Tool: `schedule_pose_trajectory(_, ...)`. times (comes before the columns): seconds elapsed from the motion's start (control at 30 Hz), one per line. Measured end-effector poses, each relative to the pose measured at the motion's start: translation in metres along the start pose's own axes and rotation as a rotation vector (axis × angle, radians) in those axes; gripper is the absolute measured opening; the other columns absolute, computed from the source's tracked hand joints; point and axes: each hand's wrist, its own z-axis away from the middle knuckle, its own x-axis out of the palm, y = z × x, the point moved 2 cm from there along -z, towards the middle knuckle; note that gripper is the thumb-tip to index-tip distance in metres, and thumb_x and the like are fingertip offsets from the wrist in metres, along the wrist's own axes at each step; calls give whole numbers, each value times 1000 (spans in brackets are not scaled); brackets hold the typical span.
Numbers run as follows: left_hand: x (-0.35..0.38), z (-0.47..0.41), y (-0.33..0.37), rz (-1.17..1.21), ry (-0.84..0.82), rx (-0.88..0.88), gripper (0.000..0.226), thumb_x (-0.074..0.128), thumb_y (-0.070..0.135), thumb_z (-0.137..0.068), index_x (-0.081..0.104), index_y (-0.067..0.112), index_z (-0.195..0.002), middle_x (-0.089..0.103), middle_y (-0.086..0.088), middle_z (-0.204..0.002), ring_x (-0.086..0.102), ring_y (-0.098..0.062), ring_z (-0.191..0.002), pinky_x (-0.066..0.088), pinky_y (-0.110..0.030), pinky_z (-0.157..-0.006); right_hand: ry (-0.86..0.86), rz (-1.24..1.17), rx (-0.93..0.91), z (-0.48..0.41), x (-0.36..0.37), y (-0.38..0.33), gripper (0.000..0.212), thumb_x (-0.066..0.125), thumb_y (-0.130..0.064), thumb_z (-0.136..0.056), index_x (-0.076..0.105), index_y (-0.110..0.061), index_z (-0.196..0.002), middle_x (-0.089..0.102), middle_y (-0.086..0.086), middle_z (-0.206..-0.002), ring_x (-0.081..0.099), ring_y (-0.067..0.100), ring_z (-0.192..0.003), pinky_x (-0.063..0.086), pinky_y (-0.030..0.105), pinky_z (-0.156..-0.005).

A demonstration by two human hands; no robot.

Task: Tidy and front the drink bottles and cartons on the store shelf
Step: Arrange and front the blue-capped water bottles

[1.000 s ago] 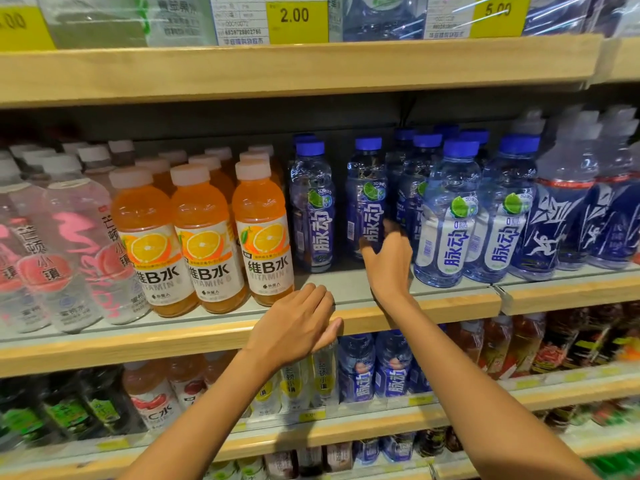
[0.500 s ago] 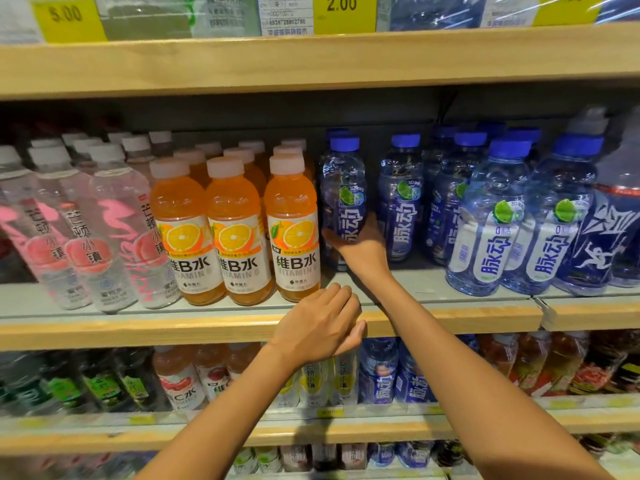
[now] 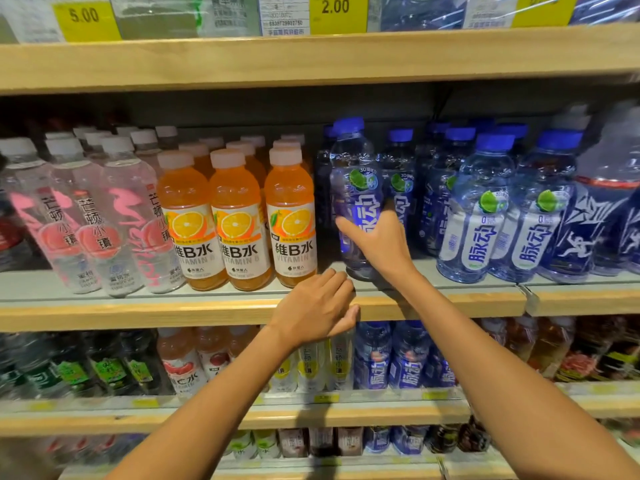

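Left hand (image 3: 315,306) rests relaxed on the shelf (image 3: 138,311) front lip, holding nothing. At its 1 o'clock, right hand (image 3: 377,244) grasps the blue-capped bottle (image 3: 355,181) low on its body, near the shelf front. Orange bottles (image 3: 291,216) at bottle's 9 o'clock; further blue-capped rows (image 3: 485,209) at 3 o'clock.

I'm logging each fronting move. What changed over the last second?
The right hand moved left to the leftmost blue bottle, gripped it and drew it forward toward the shelf edge. The left hand stayed resting on that edge, and the orange bottles kept their places.
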Motion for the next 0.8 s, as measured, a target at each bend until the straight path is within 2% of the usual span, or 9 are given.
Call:
schedule_pose_trajectory(0.13,-10,-3,-1,213,-88,-248,33,44,35,-96,62,7,-95,62,-7,-92,57,-21,-82,49,-36,-69,-27,-67,-23,24,-31,-16,44,78,-45,-72,51,-20,-98,63,-14,-84,61,-3,-74,44,9,-60)
schedule_pose_trajectory(0.2,-21,-5,-2,574,38,-575,26,46,27,-100,64,9,-100,67,-5,-95,62,-18,-86,51,-39,-76,-69,-147,-21,39,-41,-22,45,77,-44,-72,55,-21,-104,68,-10,-89,65,2,-80,50,20,-71)
schedule_pose_trajectory(0.27,-40,-12,-2,1101,324,-912,24,46,25,-100,67,12,-102,72,-3,-95,67,-15,-88,53,-34,-80,-117,-224,-19,55,-48,-24,40,77,-42,-72,58,-23,-102,71,-9,-88,68,6,-81,52,26,-73)
schedule_pose_trajectory(0.3,-49,-20,0,1386,414,-971,26,47,30,-99,66,13,-104,73,-1,-96,68,-13,-89,54,-30,-80,-151,-260,-23,64,-49,-25,39,76,-42,-71,59,-24,-101,72,-10,-87,69,6,-80,53,25,-71)
schedule_pose_trajectory(0.37,-66,-37,-2,1652,435,-910,42,44,48,-94,62,15,-112,74,1,-102,69,-12,-94,54,-22,-77,-206,-310,-13,81,-47,-25,42,76,-43,-68,58,-24,-101,72,-9,-89,69,7,-80,53,22,-69)
schedule_pose_trajectory(0.47,-88,-56,-1,1664,428,-873,55,48,54,-84,61,13,-118,72,-5,-109,69,-18,-96,55,-26,-76,-220,-258,-12,102,-39,-27,57,75,-52,-59,55,-23,-104,70,-7,-91,67,4,-81,54,24,-73)
schedule_pose_trajectory(0.6,-94,-62,1,1412,508,-902,29,74,31,-79,62,17,-102,72,0,-92,70,-15,-83,55,-27,-74,-186,-119,-50,117,-28,-31,55,66,-61,-53,45,-35,-97,63,-16,-87,61,-5,-77,45,7,-61)
schedule_pose_trajectory(0.7,-93,-63,2,1356,523,-896,21,77,16,-78,64,14,-95,72,3,-82,70,-12,-75,54,-24,-69,-173,-77,-49,122,-24,-29,63,66,-66,-56,42,-36,-106,64,-14,-98,62,2,-88,52,24,-75)
schedule_pose_trajectory(0.8,-97,-65,-1,1452,473,-884,21,78,15,-71,64,11,-85,70,-1,-76,68,-16,-71,54,-28,-68,-275,-396,11,124,-27,-25,65,72,-62,-61,49,-32,-114,69,-8,-107,67,10,-97,56,36,-86)
